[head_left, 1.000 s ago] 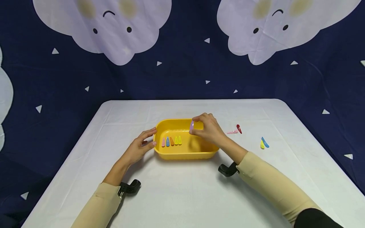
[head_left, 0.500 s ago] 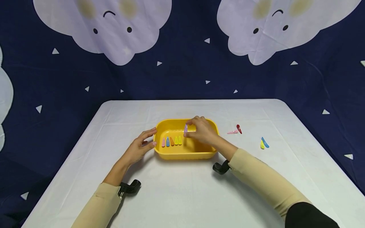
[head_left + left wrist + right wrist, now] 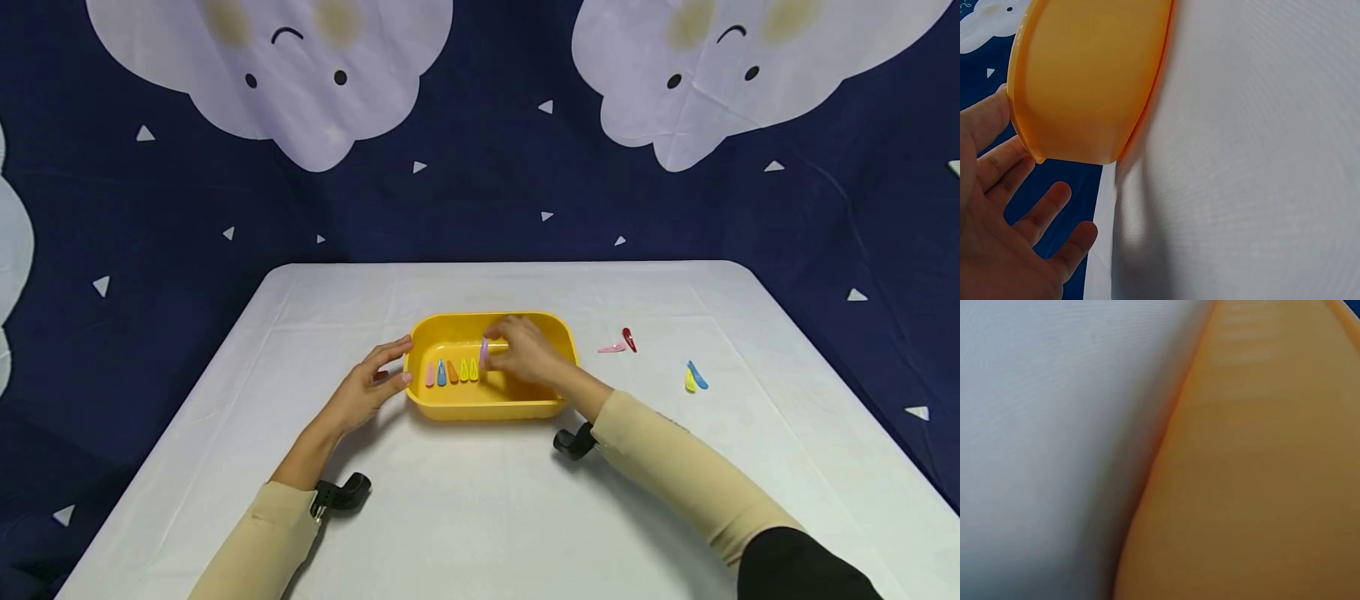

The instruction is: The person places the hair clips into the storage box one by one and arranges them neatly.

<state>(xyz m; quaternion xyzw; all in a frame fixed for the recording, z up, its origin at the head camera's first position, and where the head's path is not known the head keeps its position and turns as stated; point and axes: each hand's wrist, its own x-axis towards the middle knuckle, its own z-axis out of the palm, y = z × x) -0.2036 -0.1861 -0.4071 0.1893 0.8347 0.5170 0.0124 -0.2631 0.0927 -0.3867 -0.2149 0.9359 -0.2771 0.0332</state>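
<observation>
A purple snap hair clip (image 3: 483,353) stands upright between the thumb and fingers of my right hand (image 3: 525,352), which pinches it inside the yellow tray (image 3: 491,411). Just left of it, a row of hair clips lies on the tray floor: a pink clip (image 3: 430,374), a blue clip (image 3: 441,372), an orange clip (image 3: 452,372) and two yellow clips (image 3: 464,370). At the tray's left end my left hand (image 3: 365,385) touches the rim with its fingertips, the other fingers spread loose in the left wrist view. Only the tray's outer wall (image 3: 1260,487) shows in the right wrist view; the right hand is hidden there.
Right of the tray on the white table (image 3: 465,500) lie a pink clip (image 3: 611,347) and a red clip (image 3: 628,339). Farther right, a blue clip (image 3: 698,375) touches a yellow clip (image 3: 690,381). A dark blue cloud-print cloth (image 3: 480,217) hangs behind.
My right hand has moved left and lower into the tray with the purple hair clip, close to the row's right end. The left hand has stayed at the rim.
</observation>
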